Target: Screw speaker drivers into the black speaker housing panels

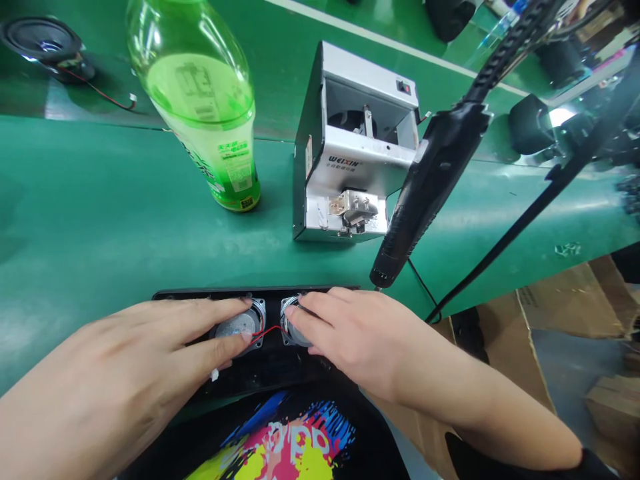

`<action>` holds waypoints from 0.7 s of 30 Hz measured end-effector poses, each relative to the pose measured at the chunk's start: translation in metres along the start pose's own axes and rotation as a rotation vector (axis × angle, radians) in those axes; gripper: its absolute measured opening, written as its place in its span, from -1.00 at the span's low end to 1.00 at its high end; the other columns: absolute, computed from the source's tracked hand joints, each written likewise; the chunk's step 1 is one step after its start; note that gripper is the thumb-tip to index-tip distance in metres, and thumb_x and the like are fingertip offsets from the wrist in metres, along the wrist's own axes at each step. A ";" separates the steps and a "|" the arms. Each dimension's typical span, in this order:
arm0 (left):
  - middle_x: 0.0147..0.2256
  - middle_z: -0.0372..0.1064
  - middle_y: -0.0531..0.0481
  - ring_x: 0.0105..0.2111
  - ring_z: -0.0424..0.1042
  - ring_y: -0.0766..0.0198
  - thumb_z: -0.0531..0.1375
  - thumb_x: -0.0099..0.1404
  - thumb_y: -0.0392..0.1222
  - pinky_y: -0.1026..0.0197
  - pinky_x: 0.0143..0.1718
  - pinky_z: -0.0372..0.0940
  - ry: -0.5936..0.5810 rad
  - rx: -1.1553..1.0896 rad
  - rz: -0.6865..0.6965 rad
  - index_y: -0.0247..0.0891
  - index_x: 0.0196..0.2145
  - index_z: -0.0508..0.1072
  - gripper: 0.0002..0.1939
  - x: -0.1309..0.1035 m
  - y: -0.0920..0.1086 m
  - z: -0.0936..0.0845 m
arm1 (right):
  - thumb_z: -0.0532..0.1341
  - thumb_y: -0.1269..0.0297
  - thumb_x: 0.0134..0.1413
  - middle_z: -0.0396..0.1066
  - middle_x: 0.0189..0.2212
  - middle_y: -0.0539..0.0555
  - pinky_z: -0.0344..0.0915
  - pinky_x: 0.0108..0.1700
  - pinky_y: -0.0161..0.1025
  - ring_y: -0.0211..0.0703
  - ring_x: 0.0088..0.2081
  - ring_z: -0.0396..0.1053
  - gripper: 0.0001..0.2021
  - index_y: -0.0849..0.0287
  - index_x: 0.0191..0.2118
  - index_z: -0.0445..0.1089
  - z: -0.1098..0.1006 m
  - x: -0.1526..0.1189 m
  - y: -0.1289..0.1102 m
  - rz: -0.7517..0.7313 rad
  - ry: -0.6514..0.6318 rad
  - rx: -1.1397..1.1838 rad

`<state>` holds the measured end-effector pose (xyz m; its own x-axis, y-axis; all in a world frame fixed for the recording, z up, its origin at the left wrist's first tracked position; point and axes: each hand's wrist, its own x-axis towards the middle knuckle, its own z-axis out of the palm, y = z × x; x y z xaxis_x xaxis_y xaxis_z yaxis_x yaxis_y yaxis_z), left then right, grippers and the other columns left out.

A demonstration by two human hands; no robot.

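At the table's (75,233) near edge, left speaker (234,325) and right speaker (296,335), gripped between thumb and fingers by left hand (145,353) and right hand (367,337) respectively, are apparently placed in black panel (273,375), fastening unconfirmed, screwdriver (430,193) hung unheld beyond.

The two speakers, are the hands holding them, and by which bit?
The left hand has fingers over the back of the left speaker; the right hand, over the right speaker. Whether they grip or just press can't be told.
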<state>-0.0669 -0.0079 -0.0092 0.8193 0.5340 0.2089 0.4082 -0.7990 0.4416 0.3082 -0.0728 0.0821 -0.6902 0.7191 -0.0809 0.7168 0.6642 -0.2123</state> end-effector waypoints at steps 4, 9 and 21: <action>0.55 0.69 0.26 0.32 0.85 0.02 0.17 0.83 -0.09 -0.05 0.34 0.79 -0.028 0.050 0.038 0.45 0.55 0.68 -0.44 0.003 0.004 -0.001 | 0.26 0.42 0.77 0.72 -0.08 0.19 0.60 -0.18 0.04 0.11 -0.17 0.62 -0.66 0.43 0.38 0.70 -0.002 0.002 -0.009 0.047 0.014 -0.029; 0.47 0.76 0.25 0.25 0.88 0.02 0.09 0.87 -0.10 -0.04 0.27 0.79 -0.032 0.057 0.007 0.46 0.51 0.71 -0.43 0.013 0.006 -0.001 | 0.32 0.39 0.76 0.71 -0.06 0.17 0.59 -0.14 0.07 0.10 -0.16 0.59 -0.76 0.30 0.27 0.73 -0.009 -0.002 -0.006 0.070 -0.017 -0.015; 0.32 0.86 0.10 0.04 0.92 0.03 0.15 0.76 -0.15 0.03 0.08 0.81 0.046 0.104 0.120 0.26 0.40 0.81 -0.46 0.026 -0.006 0.007 | 0.46 -0.25 0.62 0.68 0.35 0.33 0.72 0.41 0.45 0.32 0.26 0.71 -0.30 0.00 0.59 0.45 0.027 -0.013 0.083 0.723 1.044 0.557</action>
<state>-0.0449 0.0089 -0.0125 0.8464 0.4433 0.2951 0.3500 -0.8807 0.3191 0.3742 -0.0324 0.0389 0.3837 0.8473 0.3674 0.5758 0.0916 -0.8125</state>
